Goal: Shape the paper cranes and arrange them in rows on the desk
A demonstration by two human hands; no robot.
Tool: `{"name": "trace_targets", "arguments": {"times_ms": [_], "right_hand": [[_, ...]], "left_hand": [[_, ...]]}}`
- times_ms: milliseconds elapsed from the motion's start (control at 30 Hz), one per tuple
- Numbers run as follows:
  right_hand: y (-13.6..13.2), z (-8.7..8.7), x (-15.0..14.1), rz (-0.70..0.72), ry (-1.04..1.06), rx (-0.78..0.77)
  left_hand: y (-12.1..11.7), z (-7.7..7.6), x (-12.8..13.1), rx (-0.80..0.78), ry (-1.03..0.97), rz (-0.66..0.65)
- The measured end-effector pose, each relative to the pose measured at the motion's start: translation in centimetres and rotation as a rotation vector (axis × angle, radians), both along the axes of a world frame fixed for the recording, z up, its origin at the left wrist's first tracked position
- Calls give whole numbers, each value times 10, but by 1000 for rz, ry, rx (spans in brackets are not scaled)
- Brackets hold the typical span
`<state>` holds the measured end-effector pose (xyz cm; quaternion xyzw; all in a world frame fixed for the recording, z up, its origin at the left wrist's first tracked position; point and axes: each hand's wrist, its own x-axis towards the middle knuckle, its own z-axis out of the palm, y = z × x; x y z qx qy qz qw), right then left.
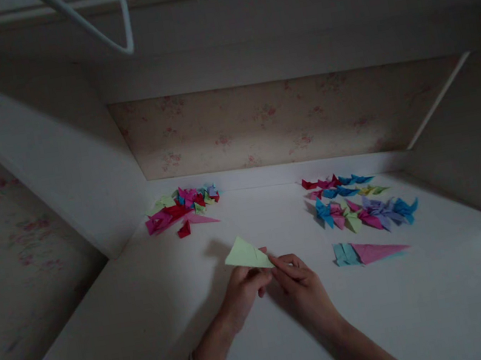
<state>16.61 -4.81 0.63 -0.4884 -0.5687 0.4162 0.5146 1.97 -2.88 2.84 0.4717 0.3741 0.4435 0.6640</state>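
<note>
A pale green piece of folded paper (246, 254), shaped like a long pointed kite, is held up over the white table between my two hands. My left hand (247, 284) grips it from below, with fingers curled near its lower edge. At the narrow right end, my right hand (298, 281) pinches the tip between thumb and fingers. Both hands are closed on the same sheet, and parts of the fingers are hidden behind it. Two silvery bangles circle my left wrist.
Colourful folded papers (189, 201) lie in a heap at the back left. Rows of origami figures (361, 214) stand at the right, with pink and blue folded papers (375, 251) in front of them. A white cable (126, 45) hangs from the cabinet above.
</note>
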Motion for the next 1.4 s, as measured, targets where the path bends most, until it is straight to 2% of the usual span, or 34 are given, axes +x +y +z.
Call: {"name": "trace_targets", "arguments": {"times_ms": [67,233,400,600,800,1067,1400], "right_hand": [[0,0,0,-13,11,-11],[-2,2,-4,-8,73,-63],[-2,0,-7,-9,168,-185],[-3,-1,-9,15,222,-211],[-5,1,-13,115,305,-246],[-3,-7,-12,127,312,-261],[-5,-2,-13,126,275,-250]], "left_hand": [[1,0,0,-7,-7,24],[3,-5,3,18,115,123],[4,-9,2,30,124,111],[4,-7,2,66,129,92],[5,-5,2,86,180,65],[7,-11,2,67,224,80],[6,-13,2,73,237,118]]}}
